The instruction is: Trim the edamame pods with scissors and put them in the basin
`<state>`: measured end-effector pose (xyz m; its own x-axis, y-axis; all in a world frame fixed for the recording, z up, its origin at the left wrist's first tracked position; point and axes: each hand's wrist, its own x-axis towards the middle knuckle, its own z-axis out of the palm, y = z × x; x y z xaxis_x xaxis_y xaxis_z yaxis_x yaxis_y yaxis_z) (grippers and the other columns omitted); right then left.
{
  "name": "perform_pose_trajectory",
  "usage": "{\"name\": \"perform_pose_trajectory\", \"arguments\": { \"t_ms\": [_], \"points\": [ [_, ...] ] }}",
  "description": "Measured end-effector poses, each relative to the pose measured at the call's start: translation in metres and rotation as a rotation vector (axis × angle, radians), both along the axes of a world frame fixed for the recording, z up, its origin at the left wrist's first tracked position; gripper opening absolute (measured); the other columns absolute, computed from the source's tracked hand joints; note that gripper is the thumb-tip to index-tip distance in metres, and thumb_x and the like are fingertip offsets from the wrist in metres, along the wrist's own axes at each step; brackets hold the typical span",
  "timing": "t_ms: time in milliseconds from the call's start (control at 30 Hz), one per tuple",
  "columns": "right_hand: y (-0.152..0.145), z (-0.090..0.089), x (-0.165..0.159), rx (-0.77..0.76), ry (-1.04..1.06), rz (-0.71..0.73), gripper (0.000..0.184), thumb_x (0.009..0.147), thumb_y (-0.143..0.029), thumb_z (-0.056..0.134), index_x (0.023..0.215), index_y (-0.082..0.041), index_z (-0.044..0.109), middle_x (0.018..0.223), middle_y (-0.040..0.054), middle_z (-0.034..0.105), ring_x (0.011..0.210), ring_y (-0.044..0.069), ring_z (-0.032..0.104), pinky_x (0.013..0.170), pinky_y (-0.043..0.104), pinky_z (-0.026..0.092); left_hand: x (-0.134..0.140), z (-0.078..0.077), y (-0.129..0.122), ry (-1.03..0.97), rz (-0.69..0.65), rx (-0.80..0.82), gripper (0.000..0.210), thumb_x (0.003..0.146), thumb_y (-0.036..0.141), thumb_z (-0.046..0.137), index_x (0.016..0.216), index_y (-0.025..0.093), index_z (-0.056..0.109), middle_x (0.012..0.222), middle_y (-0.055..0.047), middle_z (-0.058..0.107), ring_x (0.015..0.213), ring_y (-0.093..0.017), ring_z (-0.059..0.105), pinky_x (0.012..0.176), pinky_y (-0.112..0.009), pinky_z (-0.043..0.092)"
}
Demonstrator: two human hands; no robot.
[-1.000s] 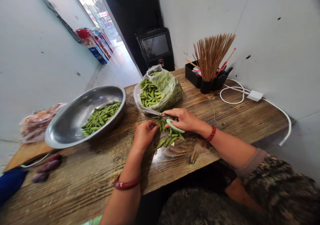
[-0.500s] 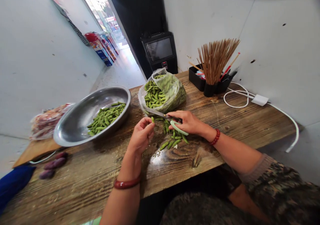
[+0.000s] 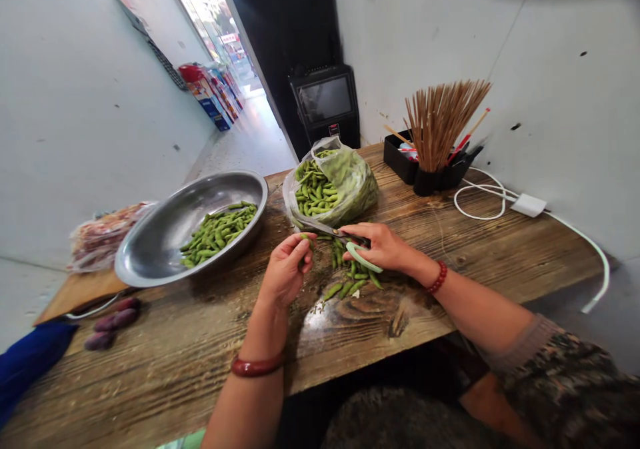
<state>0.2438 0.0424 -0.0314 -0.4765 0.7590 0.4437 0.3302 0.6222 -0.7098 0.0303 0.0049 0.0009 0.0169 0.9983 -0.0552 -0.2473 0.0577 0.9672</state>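
Note:
Between thumb and fingers, my left hand (image 3: 286, 269) pinches a green edamame pod (image 3: 307, 236), mostly covered by the fingers. My right hand (image 3: 383, 246) is closed on a pair of scissors (image 3: 364, 257) with pale green handles, whose blades point left just above the pod. Under and in front of the right hand lies a loose pile of edamame pods (image 3: 345, 289) on the wooden table (image 3: 200, 362). Behind the scissors stands a clear plastic bag (image 3: 357, 182) full of pods. To the left, a wide metal basin (image 3: 155, 236) holds more pods on its right side.
A black holder (image 3: 400, 159) with many thin sticks (image 3: 445, 126) stands at the back right, beside a white cable (image 3: 580, 232). Several purplish-red oblong things (image 3: 117, 319) lie at the left, near a blue cloth (image 3: 37, 362) and a bag of reddish food (image 3: 105, 236).
The view has shifted slightly, so everything sits a little further right. In my left hand the pod has tilted from upright to more sideways. The scissors stay in my right hand.

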Motion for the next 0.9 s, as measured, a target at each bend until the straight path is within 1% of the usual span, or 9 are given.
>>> {"name": "perform_pose_trajectory", "arguments": {
  "t_ms": [100,300,433,567,667,767,900],
  "points": [
    [-0.0003,0.0008,0.0003,0.005,0.000,0.010,0.045,0.076,-0.036,0.073,0.116,-0.016,0.066,0.096,0.0066,0.070,0.078,0.015,0.062,0.072,0.026,0.050,0.0001,-0.0017,0.0003,0.053,0.042,0.012,0.022,0.065,0.027,0.078,0.081,0.013,0.069,0.059,0.004,0.050,0.046,-0.004,0.037,0.039,-0.015,0.024],
    [-0.0028,0.0023,0.0008,0.053,-0.018,0.071,0.052,0.074,-0.035,0.075,0.120,-0.016,0.062,0.087,0.0037,0.065,0.069,0.012,0.057,0.065,0.024,0.048,-0.0010,-0.0049,0.0010,0.049,0.066,0.039,0.023,0.064,0.024,0.079,0.075,0.015,0.061,0.065,0.005,0.053,0.044,-0.002,0.034,0.038,-0.015,0.022],
    [-0.0052,0.0020,0.0017,0.099,-0.082,0.115,0.059,0.074,-0.038,0.075,0.125,-0.014,0.057,0.091,0.0059,0.062,0.077,0.016,0.057,0.071,0.027,0.048,0.0009,-0.0041,-0.0001,0.060,0.077,0.049,0.027,0.063,0.025,0.081,0.079,0.016,0.062,0.064,0.005,0.054,0.043,-0.002,0.034,0.038,-0.016,0.021],
    [-0.0065,0.0024,0.0027,0.125,-0.132,0.111,0.060,0.076,-0.041,0.073,0.127,-0.016,0.055,0.093,0.0063,0.061,0.081,0.017,0.057,0.073,0.029,0.048,0.0043,-0.0040,-0.0014,0.111,0.121,0.033,0.027,0.060,0.025,0.083,0.077,0.016,0.064,0.060,0.005,0.055,0.042,-0.003,0.037,0.039,-0.018,0.023],
    [-0.0069,0.0038,0.0033,0.126,-0.142,0.113,0.059,0.077,-0.042,0.072,0.127,-0.016,0.055,0.094,0.0065,0.060,0.082,0.017,0.057,0.074,0.029,0.047,0.0059,-0.0045,-0.0018,0.147,0.138,0.054,0.026,0.059,0.025,0.083,0.076,0.016,0.066,0.061,0.004,0.056,0.043,-0.004,0.038,0.040,-0.019,0.026],
    [-0.0064,0.0043,0.0037,0.119,-0.151,0.117,0.058,0.078,-0.042,0.072,0.127,-0.015,0.055,0.092,0.0064,0.060,0.081,0.017,0.057,0.074,0.029,0.047,0.0045,-0.0050,-0.0018,0.180,0.116,0.069,0.024,0.060,0.026,0.082,0.078,0.016,0.068,0.061,0.004,0.055,0.043,-0.004,0.037,0.040,-0.018,0.024],
    [-0.0039,0.0022,0.0041,0.112,-0.141,0.111,0.058,0.078,-0.042,0.072,0.126,-0.014,0.055,0.091,0.0061,0.060,0.078,0.017,0.057,0.073,0.028,0.047,-0.0008,-0.0062,-0.0015,0.210,0.070,0.066,0.026,0.068,0.029,0.077,0.089,0.016,0.070,0.062,0.003,0.056,0.045,-0.005,0.039,0.041,-0.018,0.024]
  ]
}}
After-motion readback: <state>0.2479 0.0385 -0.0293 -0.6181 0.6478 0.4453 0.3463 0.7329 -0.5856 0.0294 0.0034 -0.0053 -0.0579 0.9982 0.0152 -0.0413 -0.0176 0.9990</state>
